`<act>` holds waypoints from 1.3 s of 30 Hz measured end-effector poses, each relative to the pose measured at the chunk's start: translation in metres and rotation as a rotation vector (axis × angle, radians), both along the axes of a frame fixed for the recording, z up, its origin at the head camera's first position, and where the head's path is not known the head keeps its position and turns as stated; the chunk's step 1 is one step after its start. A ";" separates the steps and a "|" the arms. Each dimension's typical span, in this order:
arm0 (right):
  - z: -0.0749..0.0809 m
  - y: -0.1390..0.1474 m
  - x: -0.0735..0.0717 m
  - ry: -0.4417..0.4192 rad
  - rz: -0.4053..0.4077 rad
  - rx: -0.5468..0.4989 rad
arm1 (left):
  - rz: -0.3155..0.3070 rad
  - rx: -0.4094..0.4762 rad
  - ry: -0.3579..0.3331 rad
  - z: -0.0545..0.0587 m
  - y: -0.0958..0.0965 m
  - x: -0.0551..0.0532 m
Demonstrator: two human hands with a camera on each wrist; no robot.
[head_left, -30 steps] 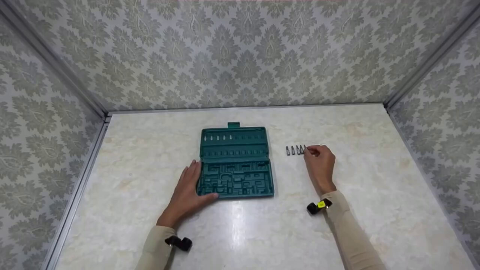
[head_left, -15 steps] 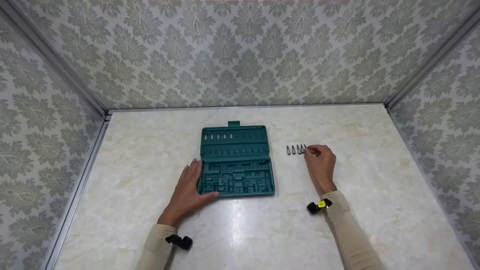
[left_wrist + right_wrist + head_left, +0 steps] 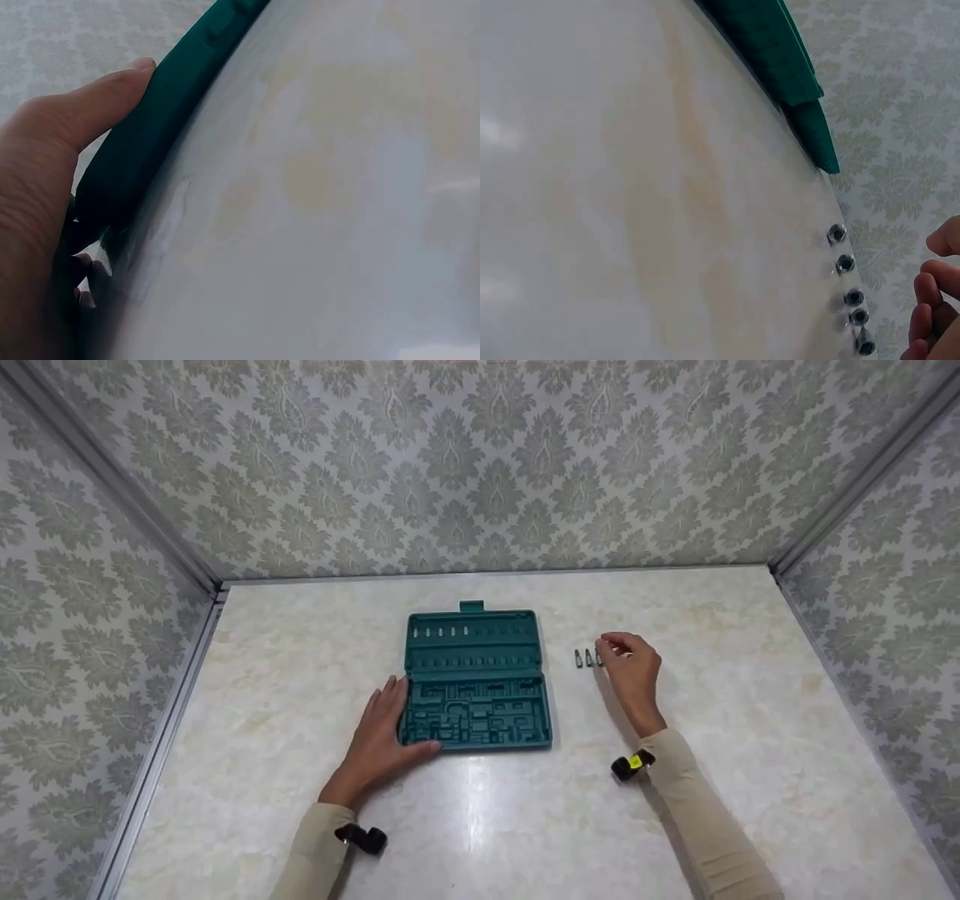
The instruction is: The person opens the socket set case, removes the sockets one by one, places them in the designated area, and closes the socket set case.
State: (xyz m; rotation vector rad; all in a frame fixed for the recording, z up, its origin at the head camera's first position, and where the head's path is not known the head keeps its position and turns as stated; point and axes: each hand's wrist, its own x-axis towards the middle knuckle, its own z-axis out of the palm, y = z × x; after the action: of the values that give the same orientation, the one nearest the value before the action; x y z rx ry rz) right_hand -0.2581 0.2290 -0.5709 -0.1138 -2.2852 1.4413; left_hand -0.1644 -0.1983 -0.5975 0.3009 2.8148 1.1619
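A green tool case (image 3: 472,656) lies unfolded on the table, with several small silver bits (image 3: 440,633) in the left slots of its far half. My left hand (image 3: 379,739) rests against its near left corner, fingers along the left side and thumb on the front edge. In the left wrist view the thumb (image 3: 112,97) touches the green rim. Right of the case, my right hand (image 3: 634,675) hovers at a short row of metal bits (image 3: 578,658), covering part of it. The right wrist view shows its fingers loosely bent, with a gap to the thumb (image 3: 946,236).
The pale marbled table (image 3: 300,630) ends at a patterned wall (image 3: 495,472) behind, with side walls left and right. The case's latch tab (image 3: 472,606) sticks out at its far edge. Black wrist cameras (image 3: 364,838) sit on both sleeves.
My right hand has moved a little left and away from me, from the right end of the bit row to over it. My left hand stays at the case.
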 end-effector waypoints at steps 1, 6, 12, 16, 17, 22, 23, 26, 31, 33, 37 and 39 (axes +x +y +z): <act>0.002 -0.004 -0.001 0.008 0.023 0.010 | -0.002 0.002 0.006 0.000 0.000 0.000; 0.012 -0.022 -0.008 0.028 0.135 0.035 | -0.005 0.011 0.032 -0.002 -0.001 0.000; 0.019 -0.044 -0.017 -0.002 0.245 0.077 | 0.005 0.018 0.041 -0.004 -0.002 0.000; 0.020 -0.060 -0.023 -0.024 0.312 0.108 | 0.011 0.016 0.045 -0.004 -0.001 0.001; 0.020 -0.064 -0.024 -0.029 0.327 0.115 | 0.011 0.013 0.048 -0.004 -0.001 0.001; 0.020 -0.080 -0.029 -0.056 0.412 0.164 | 0.017 -0.001 0.044 -0.003 0.001 0.002; 0.020 -0.083 -0.030 -0.062 0.431 0.175 | 0.017 -0.003 0.043 -0.002 0.001 0.002; 0.020 -0.091 -0.033 -0.089 0.493 0.199 | 0.014 -0.007 0.047 -0.003 0.001 0.002; 0.022 -0.101 -0.039 -0.131 0.579 0.216 | -0.005 -0.035 0.068 -0.005 0.000 -0.001; 0.023 -0.106 -0.042 -0.139 0.591 0.221 | -0.017 -0.047 0.077 -0.005 0.000 -0.003; 0.026 -0.116 -0.047 -0.160 0.607 0.211 | -0.032 -0.045 0.088 -0.006 -0.001 -0.003; 0.025 -0.122 -0.050 -0.165 0.621 0.218 | -0.032 -0.029 0.095 -0.008 -0.002 -0.002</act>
State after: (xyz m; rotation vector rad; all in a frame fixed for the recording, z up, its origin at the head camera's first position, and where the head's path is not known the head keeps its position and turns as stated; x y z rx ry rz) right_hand -0.3083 0.1065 -0.5458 0.6149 -2.7414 1.4762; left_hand -0.1662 -0.2004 -0.6054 0.4073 2.8933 1.1289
